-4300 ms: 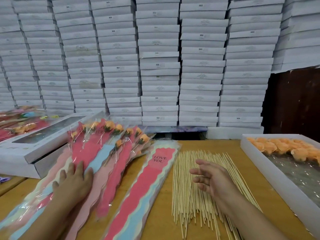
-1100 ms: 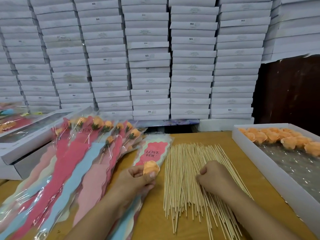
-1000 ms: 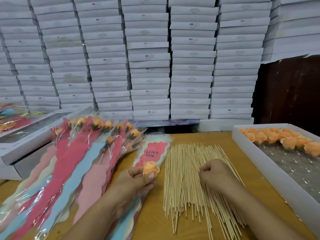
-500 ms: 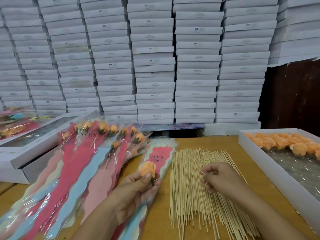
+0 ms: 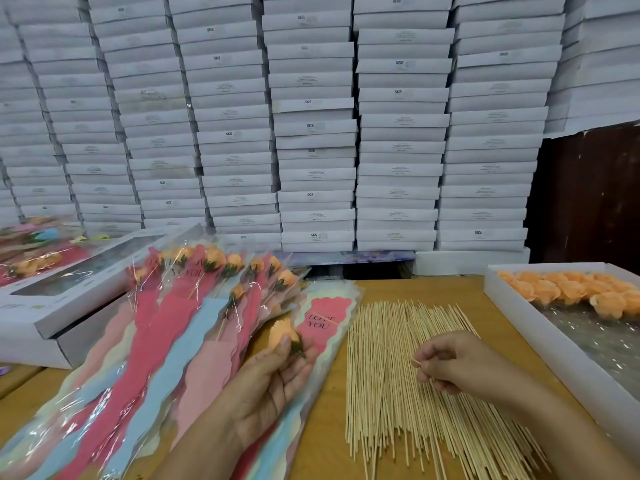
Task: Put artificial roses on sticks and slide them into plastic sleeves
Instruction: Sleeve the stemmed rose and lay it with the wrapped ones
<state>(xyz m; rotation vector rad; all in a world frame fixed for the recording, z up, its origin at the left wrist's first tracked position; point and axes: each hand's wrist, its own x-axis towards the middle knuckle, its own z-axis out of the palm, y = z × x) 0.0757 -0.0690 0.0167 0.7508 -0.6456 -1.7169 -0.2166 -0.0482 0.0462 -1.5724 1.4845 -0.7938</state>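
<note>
Orange rose (image 5: 282, 336) pinched in the left hand (image 5: 273, 379) over the sleeve stack (image 5: 323, 323), one stick (image 5: 388, 349) pinched by the right hand (image 5: 450, 365) above the pile — mounting step, I judge — next the stick's tip must meet the rose's green base

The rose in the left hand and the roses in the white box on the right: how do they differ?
The rose in the left hand is single, pinched by the left hand above the sleeves, and shows a green base. The roses in the white box are many, lie packed together at the far end, and no green base is visible. Both are orange, and neither is on a stick yet.
</note>
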